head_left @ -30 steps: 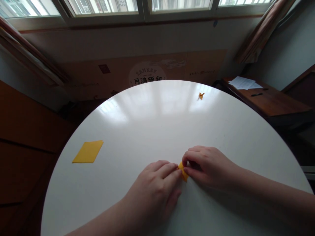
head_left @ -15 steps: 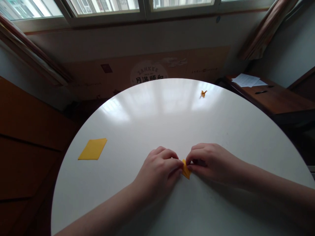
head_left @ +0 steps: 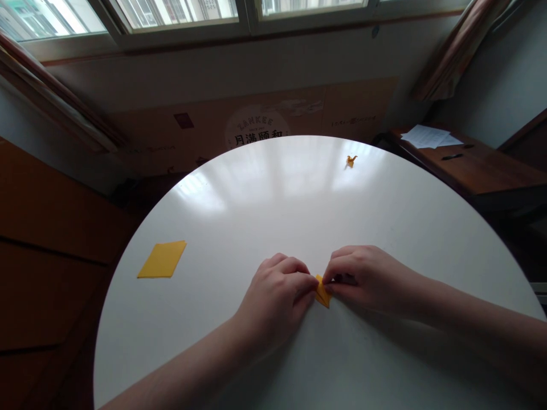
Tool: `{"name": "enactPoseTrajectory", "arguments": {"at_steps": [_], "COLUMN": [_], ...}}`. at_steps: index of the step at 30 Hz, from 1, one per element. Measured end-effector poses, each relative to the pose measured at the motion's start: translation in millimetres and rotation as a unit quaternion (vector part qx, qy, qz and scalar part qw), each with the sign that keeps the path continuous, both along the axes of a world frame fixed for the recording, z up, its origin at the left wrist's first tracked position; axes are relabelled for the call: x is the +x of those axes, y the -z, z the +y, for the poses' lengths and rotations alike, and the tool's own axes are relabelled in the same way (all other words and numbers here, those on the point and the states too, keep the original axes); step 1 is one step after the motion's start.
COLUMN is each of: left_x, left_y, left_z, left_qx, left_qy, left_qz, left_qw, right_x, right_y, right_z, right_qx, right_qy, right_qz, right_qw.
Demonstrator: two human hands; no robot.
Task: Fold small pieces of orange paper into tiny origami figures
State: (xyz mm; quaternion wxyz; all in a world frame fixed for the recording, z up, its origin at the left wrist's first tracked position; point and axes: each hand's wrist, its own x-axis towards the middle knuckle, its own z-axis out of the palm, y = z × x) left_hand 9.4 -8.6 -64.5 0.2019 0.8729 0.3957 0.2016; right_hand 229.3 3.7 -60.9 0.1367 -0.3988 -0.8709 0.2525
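A small piece of folded yellow paper (head_left: 323,296) lies between my hands, one pointed end towards me. My left hand (head_left: 282,290) pinches its left side between thumb and forefinger. On the opposite side, my right hand (head_left: 361,277) is closed in a pinch on the paper's right edge. Fingertips hide much of the paper, so its folds show only in part. Away to the left, a flat stack of yellow square paper (head_left: 162,259) rests on the white table (head_left: 256,228). A little folded yellow paper figure (head_left: 351,161) stands near the table's far edge.
A brown wooden desk (head_left: 504,171) with white paper sheets (head_left: 427,136) stands beyond the table at the right. Orange-brown wooden furniture (head_left: 47,245) is at the left. Behind the table are a wall with a printed board (head_left: 299,117), windows and curtains (head_left: 448,57).
Both hands keep their pinch on the folded yellow paper, with barely any finger movement. The whole view has shifted slightly.
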Motion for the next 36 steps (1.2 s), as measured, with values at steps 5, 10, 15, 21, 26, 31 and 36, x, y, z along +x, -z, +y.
{"name": "enactPoseTrajectory", "arguments": {"at_steps": [5,10,15,21,26,31,36], "left_x": [-0.4,0.1,0.7,-0.4,-0.7,-1.0,-0.6], "left_y": [0.9,-2.8,-6.5,-4.9,-2.7,-1.4,-0.9], "left_z": [-0.5,-0.9,-0.5,-2.1,-2.0,-1.6,-1.4], "left_qx": [-0.020,0.000,0.001,-0.012,0.004,0.017,0.016], "left_qy": [-0.022,-0.019,-0.016,-0.019,-0.020,-0.013,-0.020], "left_qz": [-0.008,0.003,0.005,-0.003,0.002,0.002,-0.001], "left_qw": [1.000,1.000,1.000,1.000,1.000,1.000,1.000], "right_x": [-0.1,0.7,2.0,2.2,1.8,3.3,3.7], "right_y": [-4.4,-7.2,-7.6,-9.0,-8.4,-7.6,-4.3], "right_z": [-1.1,-3.7,-5.5,-7.4,-7.9,-7.4,-7.2], "right_qx": [0.004,0.017,0.045,0.042,0.036,0.027,0.030], "right_qy": [-0.007,-0.026,-0.021,-0.033,-0.039,-0.044,-0.049], "right_qz": [-0.005,-0.036,-0.047,-0.037,-0.025,-0.014,-0.001], "right_qw": [1.000,0.999,0.998,0.998,0.998,0.999,0.998]}}
